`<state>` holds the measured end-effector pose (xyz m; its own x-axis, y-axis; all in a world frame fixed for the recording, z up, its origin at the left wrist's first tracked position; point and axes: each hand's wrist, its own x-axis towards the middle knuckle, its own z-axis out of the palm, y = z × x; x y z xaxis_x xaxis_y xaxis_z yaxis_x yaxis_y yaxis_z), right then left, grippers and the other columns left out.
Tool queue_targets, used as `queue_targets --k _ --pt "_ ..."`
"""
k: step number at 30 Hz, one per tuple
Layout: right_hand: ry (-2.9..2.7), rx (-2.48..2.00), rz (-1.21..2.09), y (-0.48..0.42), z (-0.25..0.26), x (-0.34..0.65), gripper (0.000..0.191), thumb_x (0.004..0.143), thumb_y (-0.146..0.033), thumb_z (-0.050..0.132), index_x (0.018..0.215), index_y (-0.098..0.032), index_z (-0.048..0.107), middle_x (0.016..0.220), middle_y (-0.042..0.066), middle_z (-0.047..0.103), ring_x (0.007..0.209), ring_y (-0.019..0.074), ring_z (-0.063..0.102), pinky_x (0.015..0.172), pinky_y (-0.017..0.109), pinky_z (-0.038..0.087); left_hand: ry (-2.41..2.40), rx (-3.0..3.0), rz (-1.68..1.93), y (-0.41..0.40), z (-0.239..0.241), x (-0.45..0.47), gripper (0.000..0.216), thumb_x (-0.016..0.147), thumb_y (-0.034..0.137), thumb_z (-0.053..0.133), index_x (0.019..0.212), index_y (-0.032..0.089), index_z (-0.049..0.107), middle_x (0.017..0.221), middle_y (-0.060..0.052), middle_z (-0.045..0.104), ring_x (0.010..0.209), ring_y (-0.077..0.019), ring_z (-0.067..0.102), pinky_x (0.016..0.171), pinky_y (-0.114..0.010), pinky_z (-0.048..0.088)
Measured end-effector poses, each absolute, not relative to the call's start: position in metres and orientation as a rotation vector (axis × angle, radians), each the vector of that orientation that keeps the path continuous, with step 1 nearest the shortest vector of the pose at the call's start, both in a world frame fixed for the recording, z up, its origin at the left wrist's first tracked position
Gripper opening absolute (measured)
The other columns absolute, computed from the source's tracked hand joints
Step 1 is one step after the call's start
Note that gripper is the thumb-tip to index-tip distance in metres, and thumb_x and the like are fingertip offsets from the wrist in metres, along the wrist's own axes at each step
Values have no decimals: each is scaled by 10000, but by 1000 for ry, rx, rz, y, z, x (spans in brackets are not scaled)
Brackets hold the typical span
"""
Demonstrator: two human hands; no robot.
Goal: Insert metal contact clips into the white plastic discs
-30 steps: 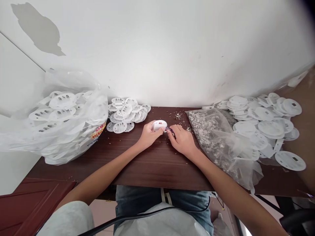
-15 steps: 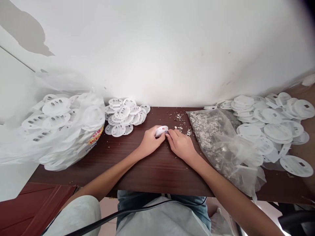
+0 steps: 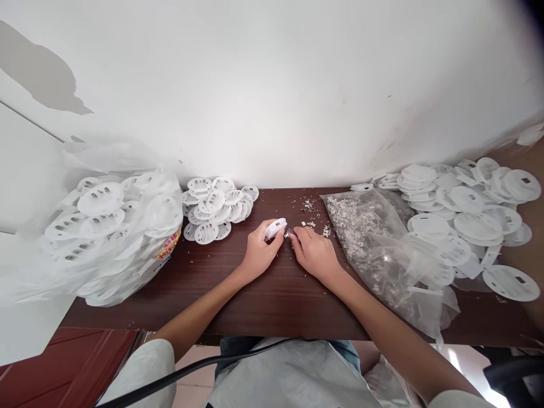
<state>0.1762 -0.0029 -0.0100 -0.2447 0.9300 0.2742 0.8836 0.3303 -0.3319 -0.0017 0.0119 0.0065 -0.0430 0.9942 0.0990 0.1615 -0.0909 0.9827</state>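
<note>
My left hand [image 3: 262, 247] is closed around a white round plastic disc [image 3: 276, 228], which it holds tilted on edge with a small slot showing. Just to the right, my right hand [image 3: 313, 247] pinches a small dark purplish piece [image 3: 292, 232] whose kind I cannot make out. A tiny metal clip [image 3: 287, 234] shows at the fingertips, between the two hands. More small metal clips [image 3: 327, 230] are scattered on the dark wooden table [image 3: 263, 300] beyond my right hand.
A pile of white discs [image 3: 215, 201] lies at the back left, beside a clear bag of slotted discs [image 3: 165, 221]. On the right are a clear bag of small metal parts [image 3: 357, 226] and a larger heap of discs [image 3: 476, 221]. A black cable [image 3: 204, 362] crosses my lap.
My hands have drawn slightly apart, and a small gap shows between the disc and the right fingertips. The disc is tilted differently, and the tiny clip is now visible. The camera view has shifted slightly.
</note>
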Motion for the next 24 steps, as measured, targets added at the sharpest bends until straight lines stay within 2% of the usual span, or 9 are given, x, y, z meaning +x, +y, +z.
queue_targets --k 3,7,11,20,24 --pt "-2197 -1615 187 -2 -8 176 445 1155 -401 316 1119 -181 701 1023 107 750 822 209 681 607 335 314 1307 1440 1228 11 9 -1 406 828 280 838 1229 266 780 1176 -55 791 994 -217 707 896 -299 527" --pt "-2219 -1637 181 -1 -7 176 449 1158 -397 307 1090 -181 695 1020 101 743 812 211 674 601 344 304 1314 1552 1149 12 10 -2 315 861 268 796 1175 264 814 1133 -48 809 955 -217 705 913 -308 529" --pt "-2229 -1646 179 0 -5 176 472 1162 -404 282 1077 -185 692 1015 102 739 810 209 670 603 342 302 1325 1573 1138 13 9 -1 332 863 258 792 1193 266 817 1132 -46 813 953 -225 712 962 -329 528" --pt "-2281 -1701 174 2 -1 173 495 1169 -400 240 1082 -184 677 1033 124 730 800 206 677 592 336 295 1345 1498 1170 12 7 3 369 811 217 833 1175 274 812 1167 -42 805 1052 -251 727 1058 -355 524" --pt "-2328 -1728 168 2 -5 173 400 1160 -285 279 1132 -179 664 1004 124 725 799 206 689 579 333 271 1288 1523 1137 9 4 4 390 810 229 847 1192 290 806 1235 -58 791 1187 -290 710 1145 -388 489"
